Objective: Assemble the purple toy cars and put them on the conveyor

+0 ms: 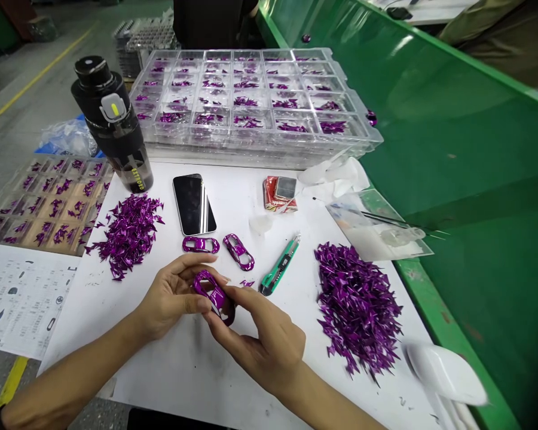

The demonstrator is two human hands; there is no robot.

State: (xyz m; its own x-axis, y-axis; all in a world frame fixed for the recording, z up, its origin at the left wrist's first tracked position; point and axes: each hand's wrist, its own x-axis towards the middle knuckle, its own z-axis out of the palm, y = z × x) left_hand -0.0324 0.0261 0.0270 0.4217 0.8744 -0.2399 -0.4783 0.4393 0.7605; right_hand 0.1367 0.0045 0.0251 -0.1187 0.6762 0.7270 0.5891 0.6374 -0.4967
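Observation:
Between my two hands is a shiny purple car-shaped piece (213,294) with openings in it, tilted above the white work surface (179,370). My left hand (173,292) grips its left side, thumb in front and fingers behind. On its right end, the thumb and fingers of my right hand (262,334) are closed. Just beyond lie two similar purple car-shaped pieces, one sideways (201,245) and one slanted (238,251). A few small purple bits (247,283) rest near my right fingers, beside a green utility knife (280,266).
Heaps of pointed purple pieces lie left (128,233) and right (358,304). A phone (194,204), black bottle (112,125) and red packet (280,194) stand behind. Clear compartment trays (260,149) fill the back; a green conveyor wall (457,179) borders the right. A printed sheet (22,298) hangs left.

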